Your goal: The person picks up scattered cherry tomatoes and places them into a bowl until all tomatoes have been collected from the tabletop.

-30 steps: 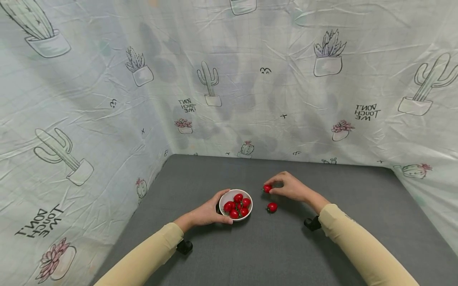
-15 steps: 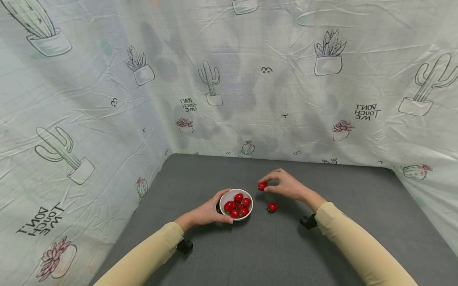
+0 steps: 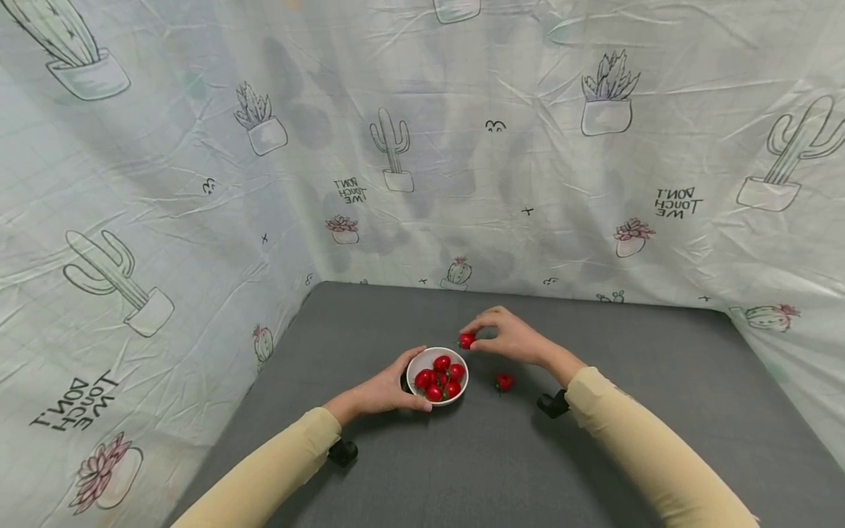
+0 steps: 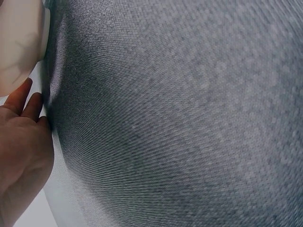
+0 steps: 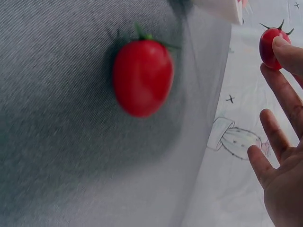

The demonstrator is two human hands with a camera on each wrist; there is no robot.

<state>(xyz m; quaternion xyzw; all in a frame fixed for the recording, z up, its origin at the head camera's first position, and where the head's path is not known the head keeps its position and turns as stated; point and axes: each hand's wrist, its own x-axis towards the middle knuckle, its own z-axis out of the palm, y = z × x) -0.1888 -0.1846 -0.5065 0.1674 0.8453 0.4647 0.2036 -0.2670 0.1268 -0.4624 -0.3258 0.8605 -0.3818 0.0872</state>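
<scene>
right hand (image 3: 511, 340) up off the grey worktop (image 3: 634, 411), grip closed in a fingertip pinch on a cherry tomato (image 3: 466, 340) held just above and behind the far right rim of the white bowl (image 3: 413, 364). left hand (image 3: 383, 392) curled round the bowl's near left side, gripping it, with a heap of red cherry tomatoes (image 3: 439, 378) inside. another loose tomato (image 3: 504, 381) lying on the worktop just right of the bowl, below the right wrist, apart from both hands.
</scene>
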